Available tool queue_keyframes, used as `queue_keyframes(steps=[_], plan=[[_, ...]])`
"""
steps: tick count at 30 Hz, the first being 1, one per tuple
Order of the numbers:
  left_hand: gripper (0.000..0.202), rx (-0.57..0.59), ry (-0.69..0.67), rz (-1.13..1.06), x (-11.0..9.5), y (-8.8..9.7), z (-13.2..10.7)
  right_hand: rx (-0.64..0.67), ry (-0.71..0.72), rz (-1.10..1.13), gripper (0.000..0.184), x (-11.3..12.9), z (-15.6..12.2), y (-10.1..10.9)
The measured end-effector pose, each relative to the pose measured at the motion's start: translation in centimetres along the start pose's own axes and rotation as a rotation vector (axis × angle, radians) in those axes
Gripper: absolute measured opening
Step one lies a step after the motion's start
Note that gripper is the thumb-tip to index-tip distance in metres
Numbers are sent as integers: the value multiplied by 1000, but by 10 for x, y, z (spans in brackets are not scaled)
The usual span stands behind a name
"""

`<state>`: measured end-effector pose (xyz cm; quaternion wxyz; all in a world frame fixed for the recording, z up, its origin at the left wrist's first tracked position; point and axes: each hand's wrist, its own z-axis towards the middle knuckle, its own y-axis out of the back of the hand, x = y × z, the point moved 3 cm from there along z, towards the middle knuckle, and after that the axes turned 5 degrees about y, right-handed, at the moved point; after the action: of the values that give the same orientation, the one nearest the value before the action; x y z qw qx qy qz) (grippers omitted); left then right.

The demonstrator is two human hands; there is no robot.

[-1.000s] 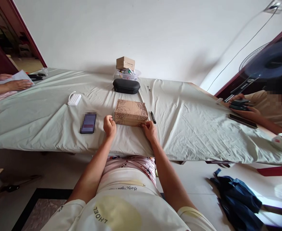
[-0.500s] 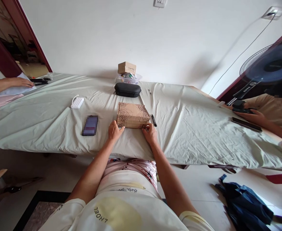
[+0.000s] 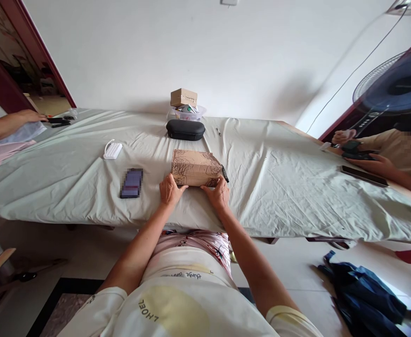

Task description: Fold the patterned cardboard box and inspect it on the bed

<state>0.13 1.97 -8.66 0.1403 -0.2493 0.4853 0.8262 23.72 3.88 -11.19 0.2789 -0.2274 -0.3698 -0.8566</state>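
One cardboard box [image 3: 195,164], marked with dark scrolled lines, sat on the pale cloth [image 3: 272,192] directly in front of the wearer, between the two hands. Half a second earlier the right hand [image 3: 220,192] had only pinched near the right front corner; it had since wrapped that corner, matching the left hand [image 3: 171,190], so the box was judged under two-handed control. Both hands were closed on its front corners, thumbs pointing inward along the lower front edge. Whether the box had lifted could not be told. Its right end had shifted closer to the black pen [image 3: 225,174], now partly covered. Outward, a phone [image 3: 131,183] lay left of the left hand; a black case [image 3: 185,130] lay beyond the box.
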Motion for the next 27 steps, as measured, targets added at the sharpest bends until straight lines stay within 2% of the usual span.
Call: queue_keyframes(steps=[5,8,14,16,19,23,27], plan=[[61,-36,18,-92,9,-3,4,-13,76,117,65,1,5,12],[50,-91,15,-176,14,1,7,-71,103,169,58,6,7,21],[29,-212,-55,-387,19,12,4,-203,87,338,55,12,7,34],[27,-224,-65,-447,20,12,4,-159,73,346,54,10,7,32],[23,-200,-29,-462,23,8,7,-1,54,348,55,5,9,22],[19,-91,50,-335,26,-1,12,198,17,395,71,-7,8,5],[18,9,103,-201,26,-9,14,255,33,262,85,-12,7,-3]])
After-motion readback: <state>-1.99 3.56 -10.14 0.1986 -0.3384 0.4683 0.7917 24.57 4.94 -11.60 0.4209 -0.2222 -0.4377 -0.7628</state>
